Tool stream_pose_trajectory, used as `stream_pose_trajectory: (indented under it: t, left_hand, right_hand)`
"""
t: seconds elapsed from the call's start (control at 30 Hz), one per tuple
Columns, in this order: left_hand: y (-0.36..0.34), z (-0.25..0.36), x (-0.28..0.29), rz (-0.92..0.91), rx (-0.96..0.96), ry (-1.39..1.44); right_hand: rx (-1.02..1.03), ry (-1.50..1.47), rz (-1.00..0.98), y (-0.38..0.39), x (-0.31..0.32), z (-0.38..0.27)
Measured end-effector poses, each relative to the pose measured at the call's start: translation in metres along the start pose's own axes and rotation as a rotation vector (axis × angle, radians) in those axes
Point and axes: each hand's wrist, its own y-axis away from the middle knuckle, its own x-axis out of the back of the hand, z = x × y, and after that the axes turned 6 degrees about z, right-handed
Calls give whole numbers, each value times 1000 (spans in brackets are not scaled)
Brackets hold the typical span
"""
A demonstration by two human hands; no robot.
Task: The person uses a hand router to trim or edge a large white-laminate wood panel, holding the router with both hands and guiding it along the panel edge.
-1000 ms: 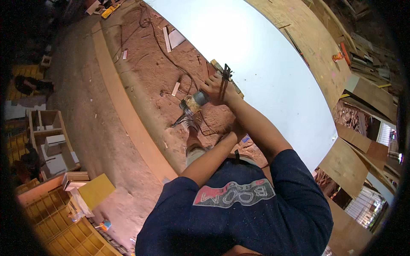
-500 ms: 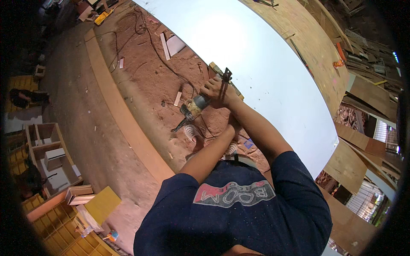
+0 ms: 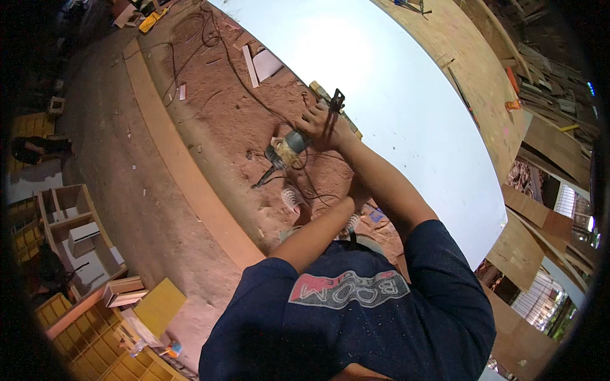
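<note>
My right hand (image 3: 328, 129) is wrapped round the grey end of a corded power tool (image 3: 290, 146). Its dusty cylindrical body lies sideways, and a black cord leaves its lower-left end. Over the hand rises a black slotted bracket (image 3: 337, 100), beside a narrow wooden strip (image 3: 319, 93) at the edge of a large white board (image 3: 394, 114). The tool's working end is hidden by the hand and the board. My left forearm (image 3: 324, 225) crosses beneath the right one; the left hand is hidden there, so its fingers cannot be made out.
A long brown plank (image 3: 171, 149) lies on the dirt floor to the left. Cord (image 3: 238, 82) loops across the floor past wood offcuts (image 3: 265, 65). Beyond the white board is a plywood sheet (image 3: 438, 38) with an orange bottle (image 3: 513, 105). An open wooden cabinet (image 3: 79, 238) stands at left.
My right hand and the power tool have shifted slightly away from me along the board's edge. The view has moved a little too; the right-hand grip looks the same.
</note>
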Motion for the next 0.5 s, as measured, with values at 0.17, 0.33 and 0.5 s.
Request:
stream_pose_trajectory:
  t: [0.17,0.33,0.5]
  left_hand:
    - [5,48,26,-66,237,286]
    - [-18,21,60,13,-236,-426]
    - [-67,9,116,92,239,701]
  right_hand:
    - [-38,-58,7,-21,-19,18]
    - [-41,1,-90,-57,-30,25]
    - [-44,-6,-49,-82,-44,42]
